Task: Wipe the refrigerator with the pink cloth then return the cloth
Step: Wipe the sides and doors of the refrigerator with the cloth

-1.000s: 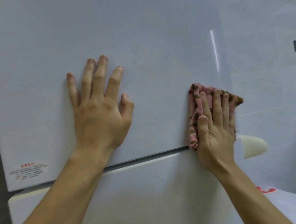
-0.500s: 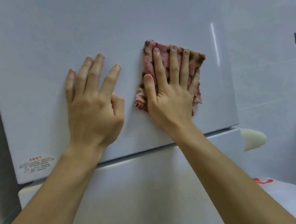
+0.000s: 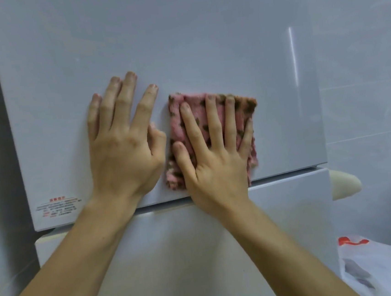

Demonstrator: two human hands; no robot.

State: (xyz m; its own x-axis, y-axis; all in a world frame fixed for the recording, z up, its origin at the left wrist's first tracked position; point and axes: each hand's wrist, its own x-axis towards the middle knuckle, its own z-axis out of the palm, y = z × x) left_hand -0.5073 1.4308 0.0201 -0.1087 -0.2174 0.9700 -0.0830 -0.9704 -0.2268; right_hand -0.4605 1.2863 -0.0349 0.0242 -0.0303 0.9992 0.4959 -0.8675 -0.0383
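Note:
A white refrigerator (image 3: pixel 179 42) fills most of the view, its upper door meeting the lower door at a seam below my hands. The pink cloth (image 3: pixel 177 121) with brown spots lies flat against the lower part of the upper door. My right hand (image 3: pixel 214 153) presses on the cloth with straight, spread fingers. My left hand (image 3: pixel 123 150) rests flat on the door just left of the cloth, fingers straight and pointing up.
A small warning sticker (image 3: pixel 59 206) sits at the upper door's lower left corner. A cream handle-like part (image 3: pixel 344 186) sticks out at the fridge's right side. A white plastic bag (image 3: pixel 380 266) with red print lies at the lower right. A tiled wall (image 3: pixel 362 84) stands right.
My right hand slid the cloth from the door's right edge left and up, then down a little toward the seam. My left hand stayed flat on the door.

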